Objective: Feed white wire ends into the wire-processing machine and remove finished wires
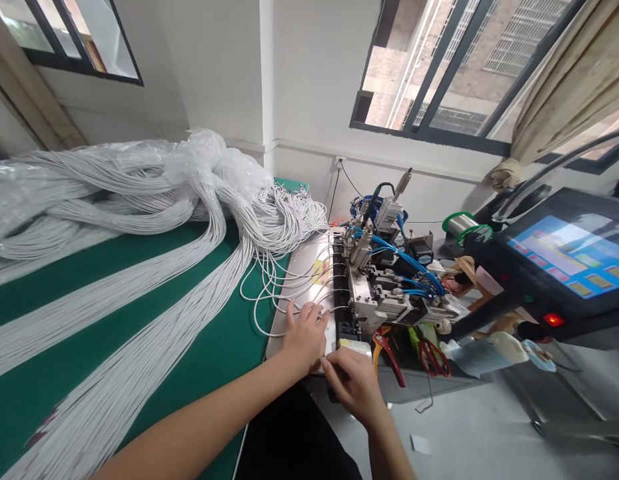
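My left hand (304, 333) rests on the metal plate (302, 267) in front of a small machine (384, 280), with its fingers closed on a thin white cable (269, 293). My right hand (352, 380) sits just to the right, near the plate's front edge, its fingers pinched together on the end of a white cable, which is too small to make out clearly. Several white cables lie looped over the plate and run into a black slotted fixture (342, 293) at the machine's left side.
A large pile of white cables (114, 193) spreads over the green table mat (49, 280) on the left, partly under clear plastic. A touchscreen controller (569, 260) stands on the right, with a lit red button. Red-handled pliers (389, 353) and scissors (432, 357) lie below the machine.
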A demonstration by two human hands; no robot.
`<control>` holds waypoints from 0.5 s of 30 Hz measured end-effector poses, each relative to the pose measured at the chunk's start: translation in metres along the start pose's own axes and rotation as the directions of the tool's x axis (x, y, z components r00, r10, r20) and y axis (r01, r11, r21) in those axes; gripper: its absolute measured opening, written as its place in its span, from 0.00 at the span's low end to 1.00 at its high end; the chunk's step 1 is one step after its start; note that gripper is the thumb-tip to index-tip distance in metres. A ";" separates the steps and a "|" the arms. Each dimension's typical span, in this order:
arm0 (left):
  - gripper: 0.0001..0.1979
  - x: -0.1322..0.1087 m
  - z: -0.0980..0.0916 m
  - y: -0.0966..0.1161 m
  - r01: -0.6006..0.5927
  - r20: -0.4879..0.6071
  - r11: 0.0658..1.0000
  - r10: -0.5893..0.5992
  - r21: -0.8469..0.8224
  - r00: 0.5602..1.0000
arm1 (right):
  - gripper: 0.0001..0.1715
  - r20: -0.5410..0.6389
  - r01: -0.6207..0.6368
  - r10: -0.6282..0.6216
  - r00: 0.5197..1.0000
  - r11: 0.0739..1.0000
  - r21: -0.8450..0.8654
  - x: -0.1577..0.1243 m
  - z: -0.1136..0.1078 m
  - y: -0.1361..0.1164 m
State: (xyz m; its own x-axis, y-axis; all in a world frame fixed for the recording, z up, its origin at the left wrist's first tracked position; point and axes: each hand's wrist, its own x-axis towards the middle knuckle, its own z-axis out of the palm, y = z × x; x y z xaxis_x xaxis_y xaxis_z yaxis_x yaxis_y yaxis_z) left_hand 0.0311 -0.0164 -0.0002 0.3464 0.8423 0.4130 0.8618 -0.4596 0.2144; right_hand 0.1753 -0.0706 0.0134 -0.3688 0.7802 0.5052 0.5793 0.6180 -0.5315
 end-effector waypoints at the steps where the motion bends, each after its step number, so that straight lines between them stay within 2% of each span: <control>1: 0.22 0.000 0.000 0.000 0.002 -0.008 1.000 -0.002 0.001 1.000 | 0.11 0.005 0.016 -0.016 1.000 1.000 -0.025 0.001 0.004 0.001; 6: 0.23 0.003 -0.006 0.002 -0.004 0.001 1.000 0.004 -0.008 1.000 | 0.12 -0.031 0.044 -0.047 0.998 0.996 -0.081 -0.001 0.011 0.007; 9: 0.23 0.014 -0.019 -0.008 0.012 -0.027 0.999 -0.011 0.042 1.000 | 0.13 -0.059 0.071 -0.077 0.995 0.994 -0.089 -0.003 0.010 0.010; 12: 0.24 0.031 -0.040 -0.042 0.141 -0.067 0.977 -0.132 0.161 0.989 | 0.13 -0.079 0.095 -0.103 0.992 0.991 -0.098 -0.005 0.010 0.012; 15: 0.26 0.044 -0.060 -0.097 0.360 -0.052 0.887 -0.360 0.289 0.931 | 0.13 -0.095 0.116 -0.125 0.988 0.989 -0.096 -0.007 0.012 0.013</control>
State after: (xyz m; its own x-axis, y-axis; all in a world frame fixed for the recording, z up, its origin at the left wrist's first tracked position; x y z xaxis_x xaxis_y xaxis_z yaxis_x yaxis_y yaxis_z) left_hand -0.0593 0.0481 0.0498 -0.0073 0.9354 0.3536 0.9963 -0.0234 0.0826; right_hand 0.1764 -0.0669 -0.0055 -0.3676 0.6843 0.6298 0.6000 0.6919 -0.4015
